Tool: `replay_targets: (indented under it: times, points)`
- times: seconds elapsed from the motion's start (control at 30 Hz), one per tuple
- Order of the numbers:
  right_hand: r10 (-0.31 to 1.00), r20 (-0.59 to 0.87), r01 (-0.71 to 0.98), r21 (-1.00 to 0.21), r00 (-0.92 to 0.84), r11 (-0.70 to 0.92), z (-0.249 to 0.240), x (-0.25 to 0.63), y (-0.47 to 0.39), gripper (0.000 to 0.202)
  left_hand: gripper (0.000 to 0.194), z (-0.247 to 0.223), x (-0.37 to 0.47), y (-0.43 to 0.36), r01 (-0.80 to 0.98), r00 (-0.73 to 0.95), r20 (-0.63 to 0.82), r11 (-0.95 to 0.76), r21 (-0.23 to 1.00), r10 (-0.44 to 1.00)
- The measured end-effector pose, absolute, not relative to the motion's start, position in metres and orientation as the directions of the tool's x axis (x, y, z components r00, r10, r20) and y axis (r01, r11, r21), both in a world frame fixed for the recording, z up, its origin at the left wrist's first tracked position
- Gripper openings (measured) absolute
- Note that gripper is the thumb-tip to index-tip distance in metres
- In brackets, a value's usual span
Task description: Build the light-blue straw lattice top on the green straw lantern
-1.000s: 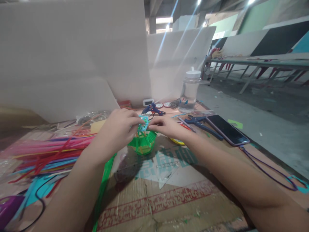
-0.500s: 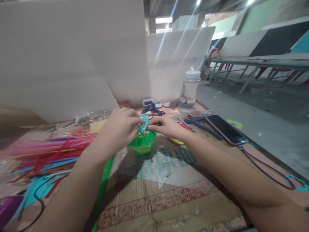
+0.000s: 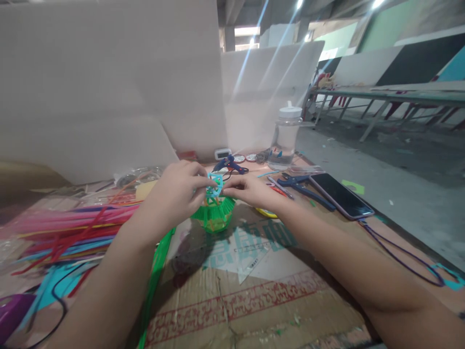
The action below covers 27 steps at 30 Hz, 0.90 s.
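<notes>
A small craft piece stands on the cardboard, with a flared, pleated green base (image 3: 215,215) and a light-blue open frame (image 3: 215,184) on top. My left hand (image 3: 183,189) is at the frame's left side, fingers closed on it. From the right, my right hand (image 3: 245,188) pinches the frame's right edge between thumb and fingertips. Between the two, orange bits show at the neck under the blue frame. The exact fingertip contact is small and partly hidden.
Colored strips (image 3: 83,228) lie at left, a green strip (image 3: 158,271) nearer me. Behind are a blue glue gun (image 3: 230,165) and a water bottle (image 3: 285,138). Blue-handled pliers (image 3: 307,190) and a phone (image 3: 341,195) lie at right. A white board (image 3: 109,87) rises behind.
My left hand has shifted slightly left, its fingers uncovering more of the blue frame. The green base has tilted or moved very slightly left. My right hand stays in place.
</notes>
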State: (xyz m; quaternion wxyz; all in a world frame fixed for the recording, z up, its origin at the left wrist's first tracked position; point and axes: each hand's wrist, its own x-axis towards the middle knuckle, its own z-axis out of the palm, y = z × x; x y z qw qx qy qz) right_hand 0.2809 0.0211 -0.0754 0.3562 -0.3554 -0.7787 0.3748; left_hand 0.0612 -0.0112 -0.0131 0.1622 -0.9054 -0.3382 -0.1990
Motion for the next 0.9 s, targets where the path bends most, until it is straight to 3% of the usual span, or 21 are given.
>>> replay_targets:
  times: [0.2, 0.33, 0.5, 0.7, 0.8, 0.9]
  points:
    - [0.828, 0.284, 0.283, -0.844, -0.484, 0.456, -0.077, 0.281, 0.022, 0.02, 0.034, -0.015, 0.061, -0.01, 0.671, 0.7, 0.455, -0.725, -0.155, 0.55]
    - [0.813, 0.306, 0.275, -0.833, -0.495, 0.481, -0.077, 0.281, 0.023, 0.02, 0.033, -0.01, 0.058, -0.013, 0.702, 0.628, 0.511, -0.711, -0.047, 0.587]
    - [0.826, 0.33, 0.292, -0.822, -0.457, 0.49, -0.075, 0.283, 0.022, 0.018, 0.032, -0.003, 0.052, -0.018, 0.813, 0.419, 0.611, -0.577, 0.078, 0.672]
    - [0.815, 0.337, 0.335, -0.786, -0.471, 0.519, -0.072, 0.288, 0.024, 0.02, 0.033, -0.001, 0.053, -0.022, 0.85, 0.224, 0.624, -0.463, 0.251, 0.749]
    - [0.822, 0.361, 0.365, -0.765, -0.44, 0.531, -0.068, 0.294, 0.027, 0.02, 0.032, 0.0, 0.052, -0.023, 0.809, 0.188, 0.624, -0.48, 0.339, 0.759]
    - [0.837, 0.383, 0.372, -0.766, -0.39, 0.524, -0.059, 0.303, 0.027, 0.022, 0.032, 0.002, 0.049, -0.024, 0.791, 0.203, 0.641, -0.509, 0.339, 0.741]
